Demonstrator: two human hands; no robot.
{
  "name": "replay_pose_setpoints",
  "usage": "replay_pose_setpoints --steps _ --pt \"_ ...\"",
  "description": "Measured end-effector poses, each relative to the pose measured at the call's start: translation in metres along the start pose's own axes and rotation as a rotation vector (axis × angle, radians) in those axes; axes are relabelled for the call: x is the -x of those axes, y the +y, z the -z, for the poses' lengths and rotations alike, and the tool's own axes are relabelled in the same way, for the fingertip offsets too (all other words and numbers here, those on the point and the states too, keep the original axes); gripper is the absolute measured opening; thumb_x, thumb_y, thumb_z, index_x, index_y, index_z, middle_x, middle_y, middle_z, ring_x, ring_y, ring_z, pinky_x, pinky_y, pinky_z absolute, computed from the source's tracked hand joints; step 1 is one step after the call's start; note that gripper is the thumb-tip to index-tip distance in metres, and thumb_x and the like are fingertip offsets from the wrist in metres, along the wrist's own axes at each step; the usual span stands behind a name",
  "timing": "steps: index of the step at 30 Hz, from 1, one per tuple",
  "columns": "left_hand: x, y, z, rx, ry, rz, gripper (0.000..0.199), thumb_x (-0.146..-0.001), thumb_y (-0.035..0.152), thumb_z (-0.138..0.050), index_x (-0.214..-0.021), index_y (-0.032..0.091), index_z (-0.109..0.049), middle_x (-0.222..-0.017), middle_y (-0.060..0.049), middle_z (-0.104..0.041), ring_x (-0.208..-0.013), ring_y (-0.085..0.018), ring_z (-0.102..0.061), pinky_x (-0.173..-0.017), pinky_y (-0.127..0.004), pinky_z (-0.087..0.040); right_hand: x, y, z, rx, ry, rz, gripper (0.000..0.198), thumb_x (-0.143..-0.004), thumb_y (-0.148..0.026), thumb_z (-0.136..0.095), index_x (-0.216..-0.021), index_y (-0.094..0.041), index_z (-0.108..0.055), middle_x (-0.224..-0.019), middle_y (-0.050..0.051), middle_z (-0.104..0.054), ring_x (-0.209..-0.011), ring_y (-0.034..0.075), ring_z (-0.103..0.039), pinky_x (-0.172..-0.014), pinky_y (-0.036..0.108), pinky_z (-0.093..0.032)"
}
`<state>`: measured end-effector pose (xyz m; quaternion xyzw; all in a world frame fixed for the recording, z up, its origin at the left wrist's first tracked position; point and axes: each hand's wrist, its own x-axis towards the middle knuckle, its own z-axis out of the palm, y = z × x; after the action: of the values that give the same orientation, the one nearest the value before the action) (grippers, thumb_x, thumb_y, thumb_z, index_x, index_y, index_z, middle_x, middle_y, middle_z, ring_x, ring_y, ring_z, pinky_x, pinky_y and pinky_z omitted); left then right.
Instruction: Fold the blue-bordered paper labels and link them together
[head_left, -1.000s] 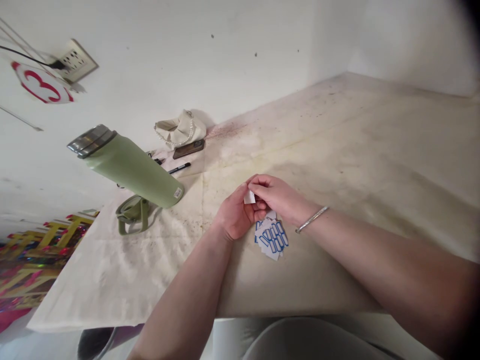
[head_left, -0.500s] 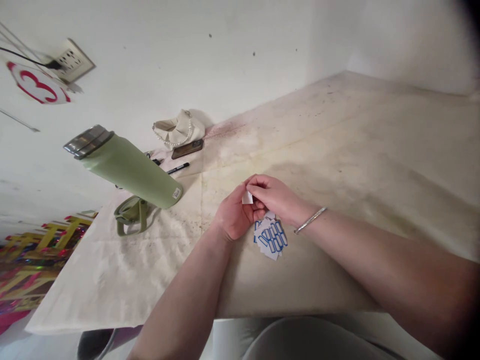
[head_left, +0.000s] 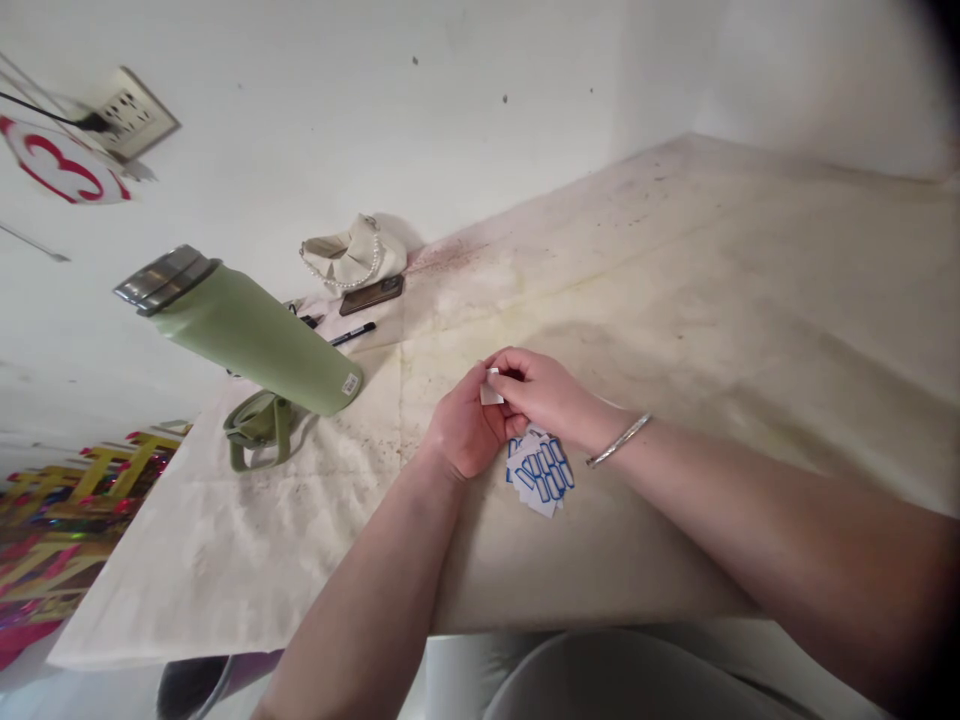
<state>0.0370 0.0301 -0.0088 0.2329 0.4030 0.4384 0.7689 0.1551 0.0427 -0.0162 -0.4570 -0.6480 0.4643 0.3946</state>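
Hands are meeting above the stained bench (head_left: 750, 300), barely shifted from a second ago: the left hand (head_left: 466, 432) and right hand (head_left: 551, 397) are still pinching one small white slip (head_left: 491, 391) between their fingertips, so the fiddling continues. Blue-bordered labels (head_left: 541, 472) are lying just beneath the wrists.
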Motion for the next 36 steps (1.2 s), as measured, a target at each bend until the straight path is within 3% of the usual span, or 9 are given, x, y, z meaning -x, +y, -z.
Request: replay_pose_setpoints --steps 6,13,36 --pt "0.001 0.001 -0.001 -0.002 -0.005 0.014 0.030 -0.094 0.035 -0.034 -0.094 0.014 -0.056 -0.076 -0.005 -0.062 -0.058 -0.013 -0.057 -0.053 -0.024 -0.045 0.000 0.000 0.000 0.072 -0.018 -0.010 0.019 -0.083 -0.031 -0.048 -0.092 -0.021 -0.060 -0.084 0.002 -0.064 -0.074 0.014 -0.055 -0.065 0.027 -0.041" --pt "0.004 0.001 -0.004 0.001 -0.035 0.017 0.033 -0.093 0.035 -0.037 -0.085 0.012 -0.059 -0.068 -0.005 -0.061 -0.056 -0.013 -0.058 -0.052 -0.024 -0.045 -0.001 0.001 -0.002 0.136 -0.013 -0.002 0.019 -0.083 -0.029 -0.047 -0.093 -0.021 -0.061 -0.080 0.001 -0.064 -0.071 0.013 -0.056 -0.060 0.026 -0.039" --pt "0.009 -0.005 -0.011 -0.064 0.004 -0.071 0.022 -0.090 0.026 -0.041 -0.092 0.014 -0.060 -0.074 -0.003 -0.060 -0.058 -0.009 -0.055 -0.054 -0.021 -0.042 0.003 0.000 -0.004 0.259 0.009 0.034 0.022 -0.080 -0.022 -0.044 -0.095 -0.019 -0.060 -0.087 0.004 -0.065 -0.077 0.016 -0.058 -0.062 0.026 -0.039"
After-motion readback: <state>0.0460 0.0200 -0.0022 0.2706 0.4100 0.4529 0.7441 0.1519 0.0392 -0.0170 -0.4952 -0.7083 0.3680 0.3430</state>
